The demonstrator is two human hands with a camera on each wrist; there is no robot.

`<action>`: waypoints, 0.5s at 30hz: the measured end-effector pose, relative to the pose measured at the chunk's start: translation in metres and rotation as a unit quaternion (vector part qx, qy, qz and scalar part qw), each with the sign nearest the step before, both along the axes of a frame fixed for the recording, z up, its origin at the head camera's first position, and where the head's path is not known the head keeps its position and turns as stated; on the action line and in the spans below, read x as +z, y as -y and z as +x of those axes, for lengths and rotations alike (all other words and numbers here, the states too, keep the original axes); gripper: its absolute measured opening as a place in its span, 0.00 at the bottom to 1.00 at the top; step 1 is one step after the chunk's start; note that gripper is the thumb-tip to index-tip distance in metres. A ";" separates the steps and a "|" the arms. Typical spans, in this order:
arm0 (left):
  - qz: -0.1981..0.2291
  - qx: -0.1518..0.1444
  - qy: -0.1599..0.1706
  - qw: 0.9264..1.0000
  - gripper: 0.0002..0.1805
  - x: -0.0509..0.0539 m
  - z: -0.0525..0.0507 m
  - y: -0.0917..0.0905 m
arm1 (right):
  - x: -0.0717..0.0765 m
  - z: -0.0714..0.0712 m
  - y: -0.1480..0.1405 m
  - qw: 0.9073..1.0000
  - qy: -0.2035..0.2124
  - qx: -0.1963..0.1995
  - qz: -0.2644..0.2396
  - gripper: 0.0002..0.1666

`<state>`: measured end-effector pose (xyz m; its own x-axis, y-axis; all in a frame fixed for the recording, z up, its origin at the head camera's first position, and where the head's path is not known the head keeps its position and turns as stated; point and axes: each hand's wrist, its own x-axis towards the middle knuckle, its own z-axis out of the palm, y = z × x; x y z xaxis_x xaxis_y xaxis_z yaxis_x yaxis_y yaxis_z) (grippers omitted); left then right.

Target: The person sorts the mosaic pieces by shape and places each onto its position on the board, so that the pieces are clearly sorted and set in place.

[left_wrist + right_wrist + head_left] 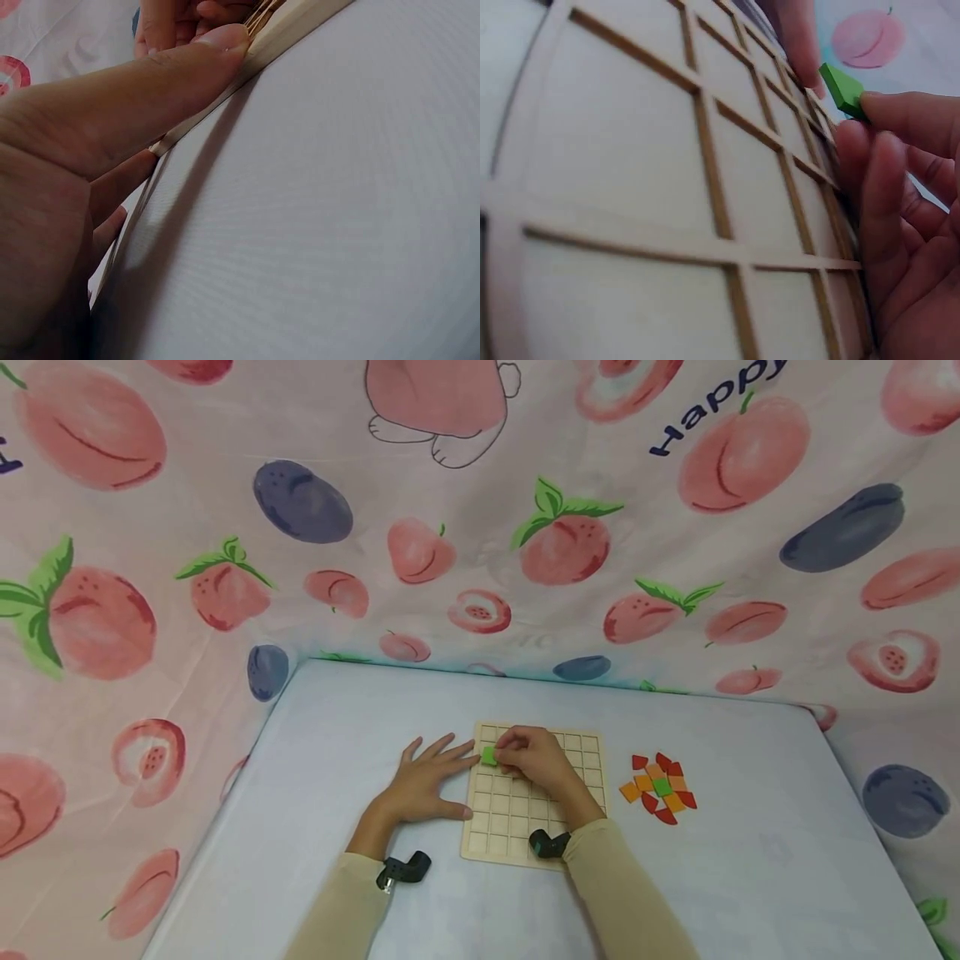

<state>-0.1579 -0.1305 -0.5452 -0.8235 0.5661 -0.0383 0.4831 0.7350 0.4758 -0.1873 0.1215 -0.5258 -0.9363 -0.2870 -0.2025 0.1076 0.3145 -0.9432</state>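
Observation:
A wooden grid board (498, 847) with square recesses lies on the table. Above its far left part my right hand (536, 760) pinches a green square tile (488, 756) between thumb and fingers. In the right wrist view the green tile (844, 91) is tilted, its near edge between the fingertips. My left hand (427, 785) spreads its fingers along the board's left side. The left thumb (187, 67) touches the board's edge in the left wrist view, and a fingertip reaches the edge near the green tile.
To the right of the board lies a loose cluster of red quarter-round pieces (665, 816), orange squares (628, 792) and another green square (662, 787). A fruit-printed cloth (480, 568) hangs behind the white table (750, 877). Each wrist wears a black camera (408, 867).

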 end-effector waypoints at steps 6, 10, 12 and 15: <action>0.007 0.000 -0.002 1.000 0.51 0.001 0.001 -0.001 | -0.006 -0.002 0.004 0.999 -0.007 0.000 0.045 0.06; 0.004 0.002 -0.004 1.000 0.51 0.001 0.001 -0.001 | -0.008 -0.004 0.005 0.998 -0.016 0.012 0.068 0.05; 0.002 0.001 -0.004 1.000 0.51 0.001 0.001 -0.001 | -0.007 -0.003 0.005 0.998 -0.017 0.013 0.063 0.04; 0.003 -0.001 -0.003 1.000 0.51 0.001 0.000 0.000 | -0.007 -0.003 0.005 0.998 -0.020 0.017 0.052 0.03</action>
